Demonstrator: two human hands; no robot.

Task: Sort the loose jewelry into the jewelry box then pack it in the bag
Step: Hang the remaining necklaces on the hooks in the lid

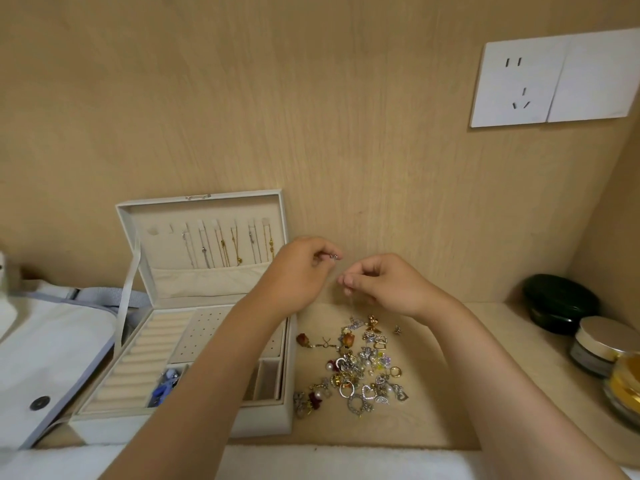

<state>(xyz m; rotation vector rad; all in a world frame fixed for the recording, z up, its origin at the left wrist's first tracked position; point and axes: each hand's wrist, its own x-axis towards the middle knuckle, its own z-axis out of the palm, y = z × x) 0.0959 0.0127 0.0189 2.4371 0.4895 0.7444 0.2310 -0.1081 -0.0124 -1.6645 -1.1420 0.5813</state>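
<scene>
An open cream jewelry box [194,424] stands at the left, with several necklaces hanging in its raised lid [207,233] and ring rolls and a stud panel in its tray. A pile of loose jewelry [360,368] lies on the wooden shelf to the box's right. Raised above the pile, my left hand [298,271] pinches a small silver piece [334,257] at its fingertips. Close beside it, my right hand [384,282] pinches a thin chain [351,299] that hangs down toward the pile. A pale fabric bag [45,362] with a dark snap lies left of the box.
A dark green case [561,303], a lidded jar [602,344] and a gold-coloured container [627,386] stand at the right of the shelf. A white wall socket [554,81] sits on the wooden back panel. White cloth [311,462] runs along the front edge.
</scene>
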